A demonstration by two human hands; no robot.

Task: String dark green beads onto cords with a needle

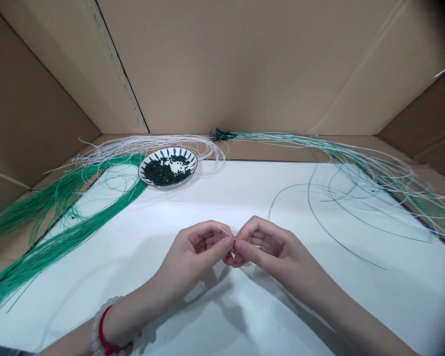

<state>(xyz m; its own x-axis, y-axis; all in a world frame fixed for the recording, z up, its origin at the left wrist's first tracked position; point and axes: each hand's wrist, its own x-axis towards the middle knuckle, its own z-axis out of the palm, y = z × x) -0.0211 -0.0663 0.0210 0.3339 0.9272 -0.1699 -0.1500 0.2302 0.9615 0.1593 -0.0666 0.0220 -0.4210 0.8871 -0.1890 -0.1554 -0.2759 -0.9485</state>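
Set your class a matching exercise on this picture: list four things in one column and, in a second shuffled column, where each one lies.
Things
1. dark green beads
2. red cord
3. white strands
4. bright green strands

Places
A. looped behind the plate
B. across the white sheet
C. on the left wrist
D. inside the plate

Pairs: 1-D, 2-C, 3-A, 4-B

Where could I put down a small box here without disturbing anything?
Bare white sheet lies between the bead dish and the left hand and right hand; another patch lies lower right, below the loose wires. Crowded on the left, with green strands, and around the dish.
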